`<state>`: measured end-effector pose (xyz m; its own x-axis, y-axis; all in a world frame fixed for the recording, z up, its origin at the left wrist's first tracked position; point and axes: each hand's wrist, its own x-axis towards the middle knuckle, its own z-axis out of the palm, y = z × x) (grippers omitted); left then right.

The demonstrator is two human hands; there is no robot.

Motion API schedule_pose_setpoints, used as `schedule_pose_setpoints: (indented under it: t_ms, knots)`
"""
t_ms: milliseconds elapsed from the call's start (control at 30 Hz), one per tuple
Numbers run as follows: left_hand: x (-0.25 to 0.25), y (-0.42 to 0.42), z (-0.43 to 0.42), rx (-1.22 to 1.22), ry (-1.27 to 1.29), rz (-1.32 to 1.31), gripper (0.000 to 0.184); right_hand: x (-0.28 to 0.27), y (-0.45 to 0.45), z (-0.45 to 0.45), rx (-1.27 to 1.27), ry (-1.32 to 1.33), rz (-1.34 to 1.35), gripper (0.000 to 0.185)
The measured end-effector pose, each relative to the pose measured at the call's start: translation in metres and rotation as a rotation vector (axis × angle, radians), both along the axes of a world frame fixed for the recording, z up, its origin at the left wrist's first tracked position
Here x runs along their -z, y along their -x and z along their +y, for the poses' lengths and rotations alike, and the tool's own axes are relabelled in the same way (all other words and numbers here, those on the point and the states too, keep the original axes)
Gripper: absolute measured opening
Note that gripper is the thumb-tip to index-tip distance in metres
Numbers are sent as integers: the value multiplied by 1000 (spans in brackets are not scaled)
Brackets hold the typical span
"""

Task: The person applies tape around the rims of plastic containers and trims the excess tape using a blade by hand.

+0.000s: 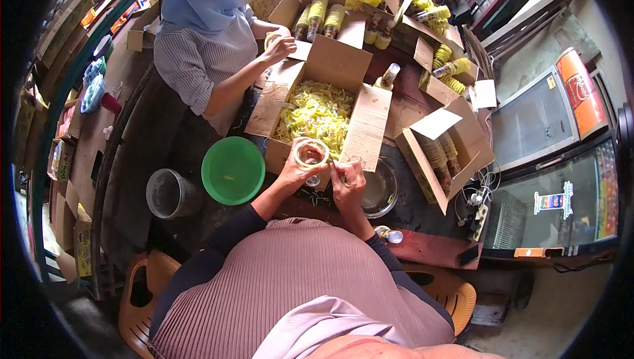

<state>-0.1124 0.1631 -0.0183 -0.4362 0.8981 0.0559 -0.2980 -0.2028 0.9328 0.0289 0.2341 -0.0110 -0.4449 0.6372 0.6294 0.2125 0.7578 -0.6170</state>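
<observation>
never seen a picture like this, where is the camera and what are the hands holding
There is no machine here. A person wears one camera on the head, so this single picture looks forward and down past their own lap to their bare hands.

The left hand holds a round, ring-like thing. The right hand is close beside it, fingers bent; whether it grips anything is hard to tell.

Beyond the hands is an open cardboard box of yellow strips. A green basin and a grey tub stand to the left. Another person works across on the left.
</observation>
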Motion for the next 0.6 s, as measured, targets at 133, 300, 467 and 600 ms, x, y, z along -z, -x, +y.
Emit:
schedule_pose_setpoints:
  t_ms: [133,300,467,600]
  knots:
    - [4,-5,1,-10,31,51,65,-10,3,-3,22,66,-14,10]
    - [6,-15,5,96,58,76,71,-6,12,21,85,198,-62,7]
    - [1,-3,4,29,69,156,72,-3,1,27,91,374,49,8]
    - [-4,5,3,41,25,270,73,-5,-8,17,61,376,98,7]
